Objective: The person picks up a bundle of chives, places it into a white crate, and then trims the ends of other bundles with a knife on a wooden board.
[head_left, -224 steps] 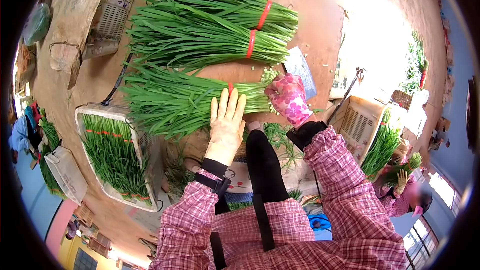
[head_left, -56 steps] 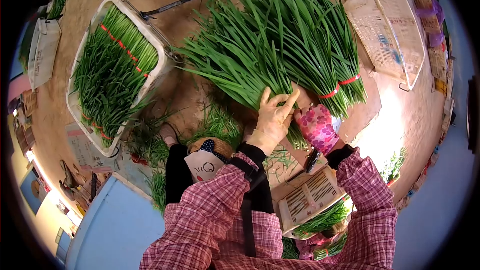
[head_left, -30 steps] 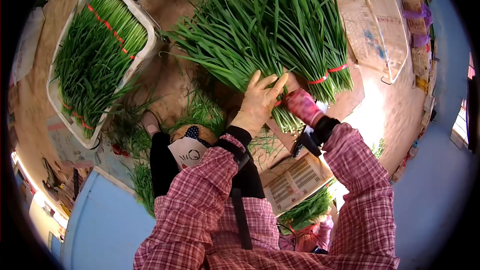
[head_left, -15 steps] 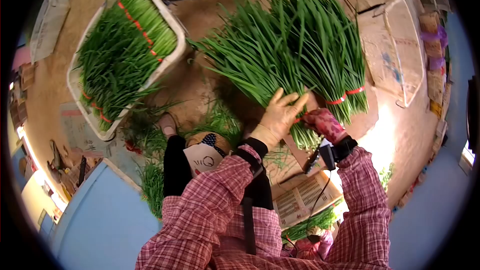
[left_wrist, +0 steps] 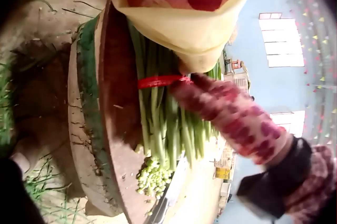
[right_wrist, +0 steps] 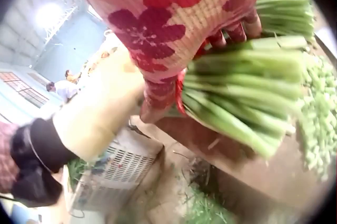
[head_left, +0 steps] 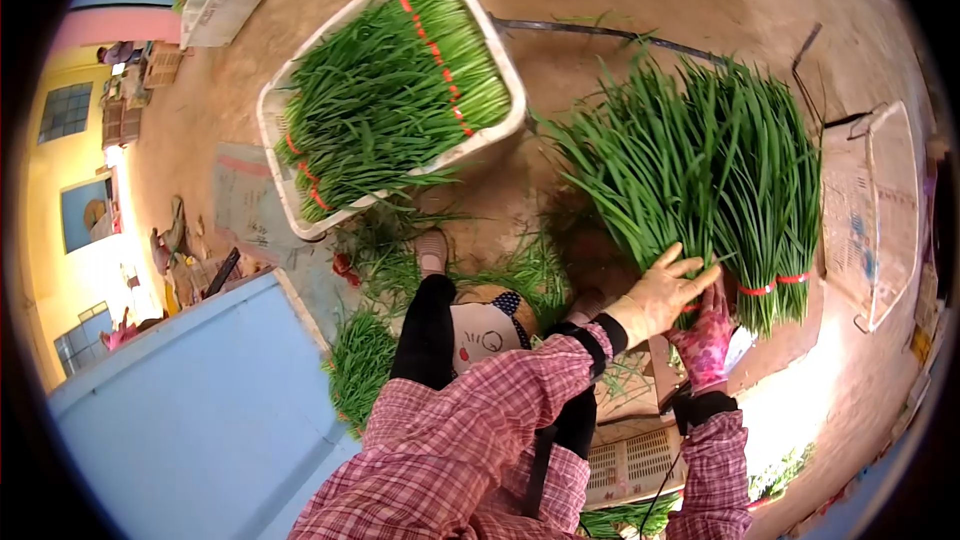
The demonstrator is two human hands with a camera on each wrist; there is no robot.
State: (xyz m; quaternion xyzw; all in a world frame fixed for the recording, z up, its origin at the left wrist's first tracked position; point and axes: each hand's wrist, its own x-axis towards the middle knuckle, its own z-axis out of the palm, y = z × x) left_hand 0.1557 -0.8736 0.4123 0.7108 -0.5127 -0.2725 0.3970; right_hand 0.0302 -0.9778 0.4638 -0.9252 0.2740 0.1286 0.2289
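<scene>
A bundle of long green leaves (head_left: 640, 180) lies on a brown board (left_wrist: 124, 124), its pale cut stems (right_wrist: 247, 81) towards the right hand's side. Round the stems runs a red band (left_wrist: 158, 81). My left hand (head_left: 655, 302), in a pale yellow glove, presses on the bundle with spread fingers; its thumb is hidden. My right hand (head_left: 706, 335), in a pink flowered glove, grips the stems at the band, fingers and thumb curled round them in the right wrist view. Beside it stand two banded bundles (head_left: 765, 190). Chopped stem bits (left_wrist: 154, 177) lie below the stem ends, near a blade (left_wrist: 171, 195).
A white crate (head_left: 515, 80) of banded bundles stands at the upper left, an empty crate (head_left: 870, 210) at the right. Another crate (head_left: 635, 465) stands beyond my knees. Loose leaves (head_left: 365, 365) litter the floor, and a blue surface (head_left: 200, 390) fills the lower left.
The head view has turned, shifting the scene to the right. My right hand has come from beside the stems to close round them at the band. My left hand remains on the bundle.
</scene>
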